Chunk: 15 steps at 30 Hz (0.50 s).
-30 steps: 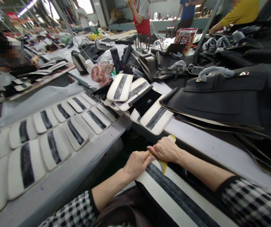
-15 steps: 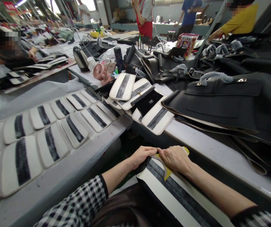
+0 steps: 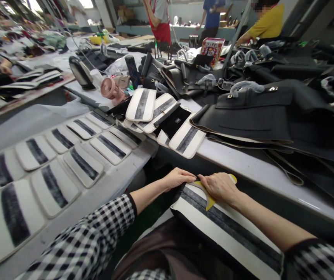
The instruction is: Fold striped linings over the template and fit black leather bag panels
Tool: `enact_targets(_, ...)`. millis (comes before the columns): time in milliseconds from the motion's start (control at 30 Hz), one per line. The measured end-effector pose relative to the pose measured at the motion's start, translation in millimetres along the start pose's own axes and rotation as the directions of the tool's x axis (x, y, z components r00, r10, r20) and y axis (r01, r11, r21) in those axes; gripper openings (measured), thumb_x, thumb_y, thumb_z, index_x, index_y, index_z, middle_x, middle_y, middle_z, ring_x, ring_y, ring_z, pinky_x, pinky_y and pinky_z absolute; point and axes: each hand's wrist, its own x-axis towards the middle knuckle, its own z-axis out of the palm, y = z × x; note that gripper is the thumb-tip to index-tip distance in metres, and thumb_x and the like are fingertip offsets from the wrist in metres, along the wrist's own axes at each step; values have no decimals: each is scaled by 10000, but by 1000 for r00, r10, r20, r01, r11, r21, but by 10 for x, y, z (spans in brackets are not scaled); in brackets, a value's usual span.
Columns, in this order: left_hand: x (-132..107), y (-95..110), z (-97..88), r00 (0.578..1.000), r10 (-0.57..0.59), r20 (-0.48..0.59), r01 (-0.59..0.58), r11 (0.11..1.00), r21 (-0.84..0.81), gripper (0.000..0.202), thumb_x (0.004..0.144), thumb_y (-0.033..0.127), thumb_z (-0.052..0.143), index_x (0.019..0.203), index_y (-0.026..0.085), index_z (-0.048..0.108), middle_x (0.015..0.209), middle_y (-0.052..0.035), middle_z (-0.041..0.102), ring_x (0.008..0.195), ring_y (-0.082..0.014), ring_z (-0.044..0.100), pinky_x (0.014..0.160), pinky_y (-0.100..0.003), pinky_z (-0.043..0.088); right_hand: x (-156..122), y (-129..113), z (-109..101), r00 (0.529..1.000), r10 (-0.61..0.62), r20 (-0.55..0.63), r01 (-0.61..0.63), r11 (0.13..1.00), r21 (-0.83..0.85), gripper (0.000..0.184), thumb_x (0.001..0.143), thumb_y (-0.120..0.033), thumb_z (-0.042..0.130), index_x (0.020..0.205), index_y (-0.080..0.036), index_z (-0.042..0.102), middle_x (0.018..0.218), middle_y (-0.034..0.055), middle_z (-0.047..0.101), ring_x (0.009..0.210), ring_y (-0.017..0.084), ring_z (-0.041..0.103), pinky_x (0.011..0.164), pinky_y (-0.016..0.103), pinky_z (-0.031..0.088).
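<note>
Across my lap lies a white bag panel [image 3: 202, 221] with a dark grey stripe down its length and black edges. My left hand [image 3: 181, 178] is closed at its far end, fingers pinching the edge. My right hand [image 3: 220, 188] is closed around a flat yellow tool [image 3: 210, 203]. A pointed tip of the tool shows below the hand and a rounded end beyond it; its exact kind is unclear. Both hands' fingertips nearly meet at the panel's far edge. What lies under the fingers is hidden.
Several white panels with dark stripes [image 3: 50, 182] lie in rows on the left table. Ahead are more stacked panels [image 3: 141, 105], a pink fan [image 3: 110, 88] and a kettle [image 3: 81, 73]. Black leather bag pieces [image 3: 254, 116] cover the right table. Other people stand or sit beyond.
The view has swung, so the tables and people sit further left in the picture. Both hands keep their hold at the panel's far edge, with little visible movement.
</note>
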Motion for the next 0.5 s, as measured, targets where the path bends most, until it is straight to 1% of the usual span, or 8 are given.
enact_targets(133, 22, -11, -8, 1000, 6, 9, -6, 999, -40, 463, 622, 404, 837, 986, 126, 769, 932, -100, 752, 908, -227, 656, 941, -343, 449, -57, -8, -17, 997, 70, 23, -70, 998, 1, 649, 1019, -492, 199, 811, -190, 735, 785, 124, 737, 745, 267, 705, 597, 300, 375)
enact_targets(200, -8, -32, 12, 1000, 12, 10, -11, 997, -79, 500, 650, 461, 820, 1031, 142, 755, 1006, -93, 742, 944, -215, 650, 943, -315, 446, -119, 51, -53, 985, 168, 41, -169, 985, 27, 644, 1002, -542, 225, 809, -182, 723, 780, 131, 727, 760, 280, 698, 612, 309, 390)
enact_targets(267, -68, -103, 41, 1000, 2, 19, 0, 993, -118, 586, 715, 588, 734, 1102, 150, 724, 1043, -98, 730, 914, -207, 658, 895, -312, 475, -243, 153, -106, 953, 290, 84, -300, 942, 148, 661, 980, -598, 231, 775, -180, 699, 789, 133, 714, 781, 286, 684, 630, 326, 404)
enact_targets(300, -107, -167, 56, 999, -20, 28, 24, 989, -146, 655, 742, 666, 662, 1126, 137, 707, 1028, -112, 728, 871, -210, 666, 853, -323, 496, -335, 206, -137, 930, 346, 122, -366, 894, 258, 661, 965, -631, 244, 760, -181, 683, 786, 129, 704, 773, 281, 673, 631, 330, 407)
enact_targets(333, -154, -251, 70, 997, -60, 39, 66, 979, -194, 734, 753, 737, 589, 1132, 117, 693, 995, -129, 728, 824, -218, 671, 811, -339, 512, -447, 248, -168, 908, 380, 174, -418, 815, 401, 645, 944, -663, 278, 762, -182, 669, 784, 121, 695, 755, 269, 661, 624, 329, 411)
enact_targets(367, -207, -355, 82, 992, -117, 39, 123, 956, -265, 801, 746, 792, 533, 1117, 98, 686, 955, -141, 726, 785, -226, 672, 776, -352, 521, -579, 270, -197, 896, 383, 225, -440, 701, 561, 609, 920, -684, 338, 788, -184, 660, 794, 112, 690, 739, 254, 650, 617, 324, 417)
enact_targets(433, -326, -597, 107, 967, -252, 24, 238, 874, -424, 839, 725, 839, 495, 1057, 92, 683, 893, -137, 721, 763, -233, 670, 750, -356, 524, -873, 217, -243, 896, 334, 293, -411, 374, 832, 496, 852, -664, 530, 889, -185, 656, 860, 98, 691, 744, 224, 636, 625, 306, 445)
enact_targets(500, -450, -831, 152, 933, -359, 3, 309, 799, -516, 756, 727, 810, 538, 990, 117, 682, 859, -111, 715, 783, -225, 664, 742, -336, 518, -1151, 4, -263, 900, 304, 311, -330, 10, 944, 428, 769, -566, 707, 961, -189, 638, 884, 85, 689, 741, 204, 632, 642, 294, 475)
